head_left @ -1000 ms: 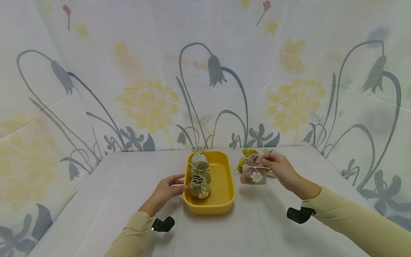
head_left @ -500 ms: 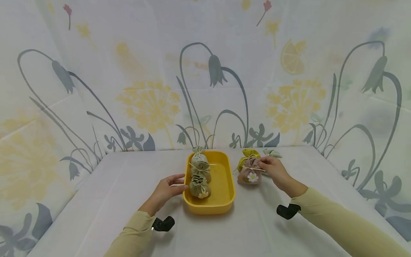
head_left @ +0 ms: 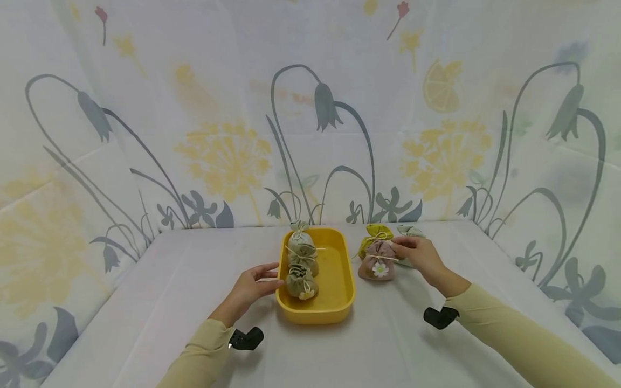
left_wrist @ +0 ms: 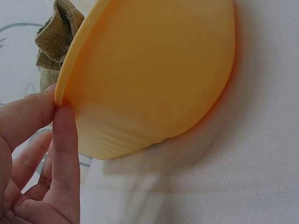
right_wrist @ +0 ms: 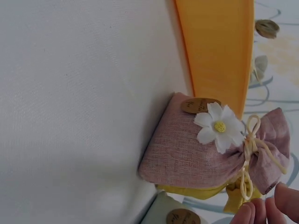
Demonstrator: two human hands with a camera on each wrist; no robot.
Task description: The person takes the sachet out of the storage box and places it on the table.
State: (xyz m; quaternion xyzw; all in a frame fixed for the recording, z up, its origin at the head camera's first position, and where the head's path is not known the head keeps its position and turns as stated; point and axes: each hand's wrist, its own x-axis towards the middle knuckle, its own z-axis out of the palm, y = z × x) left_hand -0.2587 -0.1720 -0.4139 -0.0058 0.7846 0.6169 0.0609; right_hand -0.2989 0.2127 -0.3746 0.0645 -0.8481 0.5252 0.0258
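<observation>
My left hand (head_left: 252, 285) pinches the left rim of a yellow plastic tray (head_left: 320, 317) between thumb and fingers, as the left wrist view shows too. Along the tray's left side sit a pale drawstring pouch (head_left: 299, 237), a greenish one (head_left: 302, 252) and an olive one (head_left: 299, 284) with a flower. Right of the tray a pink drawstring pouch (right_wrist: 187, 154) with a white flower and a cream cord stands on the table. My right hand (head_left: 418, 256) is beside the pouch's gathered top, fingertips just off the cloth and holding nothing.
Close behind the pink pouch is a yellow-green pouch (head_left: 377, 231). A pale green pouch (head_left: 409, 231) stands farther right, partly hidden by my right hand. White cloth covers the table (head_left: 194, 253), and a flower-patterned curtain (head_left: 310, 134) hangs behind it.
My right hand has brought the pink pouch left and down onto the table beside the tray, then let go and drawn slightly right. The left hand and the tray have stayed put.
</observation>
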